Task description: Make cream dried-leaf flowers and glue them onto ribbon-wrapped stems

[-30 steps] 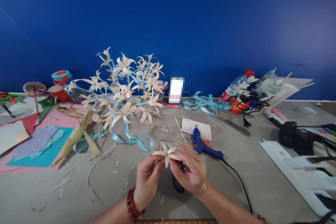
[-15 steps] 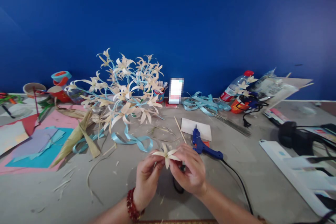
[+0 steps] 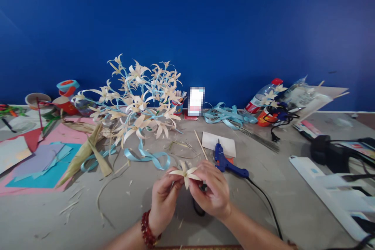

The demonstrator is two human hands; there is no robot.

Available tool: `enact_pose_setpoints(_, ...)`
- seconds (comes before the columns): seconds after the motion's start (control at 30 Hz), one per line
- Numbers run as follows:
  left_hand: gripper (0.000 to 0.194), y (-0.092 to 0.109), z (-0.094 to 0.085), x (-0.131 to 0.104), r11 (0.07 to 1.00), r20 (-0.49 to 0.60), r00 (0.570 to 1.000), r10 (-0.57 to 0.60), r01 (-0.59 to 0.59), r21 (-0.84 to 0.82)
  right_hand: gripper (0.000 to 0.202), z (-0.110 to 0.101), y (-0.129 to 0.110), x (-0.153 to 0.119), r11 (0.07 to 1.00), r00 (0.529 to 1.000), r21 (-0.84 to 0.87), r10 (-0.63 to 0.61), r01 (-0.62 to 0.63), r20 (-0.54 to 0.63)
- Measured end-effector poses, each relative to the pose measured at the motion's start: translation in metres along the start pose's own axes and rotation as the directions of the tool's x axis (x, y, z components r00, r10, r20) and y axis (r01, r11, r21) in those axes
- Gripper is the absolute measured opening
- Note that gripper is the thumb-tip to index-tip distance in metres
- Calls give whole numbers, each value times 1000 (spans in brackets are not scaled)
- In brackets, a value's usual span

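Note:
A small cream flower (image 3: 185, 173) with narrow pointed petals is held between my two hands, just above the table. My left hand (image 3: 165, 193) pinches its left petal between thumb and fingers. On the other side my right hand (image 3: 212, 189) is closed on the right petal, thumb tip near the flower's middle. The flower's underside is hidden by my fingers. Right of my right hand, a blue glue gun (image 3: 227, 162) lies with its nozzle on a white card (image 3: 209, 140). A thin stick (image 3: 200, 144) rests beside the card.
Behind my hands stands a bunch of cream flowers (image 3: 140, 101) on light-blue stems. Light-blue ribbon (image 3: 148, 156) curls in front of it. Dried husks (image 3: 80, 158) and coloured paper (image 3: 43, 164) lie at left. A white power strip (image 3: 325, 195) is at right; the glue gun's cord (image 3: 266, 199) runs forward.

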State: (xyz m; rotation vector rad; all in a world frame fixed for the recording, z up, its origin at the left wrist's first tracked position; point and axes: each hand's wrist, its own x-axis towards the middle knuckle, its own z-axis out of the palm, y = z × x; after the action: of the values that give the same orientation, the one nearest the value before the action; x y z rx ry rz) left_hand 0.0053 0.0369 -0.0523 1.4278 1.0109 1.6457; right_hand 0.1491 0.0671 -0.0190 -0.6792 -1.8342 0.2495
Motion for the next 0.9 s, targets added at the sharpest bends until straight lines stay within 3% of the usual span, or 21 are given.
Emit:
enact_pose_setpoints(0.3,13,0,0,-2,999,-12,999,-31,31,-9,16,0,-2,2,1000,1000,8,1,-1,2)
enact_pose_setpoints(0.63,9,-4,2,-4,906,49,945,-322,323,-275,17,4,4,-6,994,994,-23,111,-111,-12)
enact_pose_setpoints(0.9,8,-1,4,-4,889,45,934,-354,351,-294,10,5,4,-7,988,988,-28,152,-152,1)
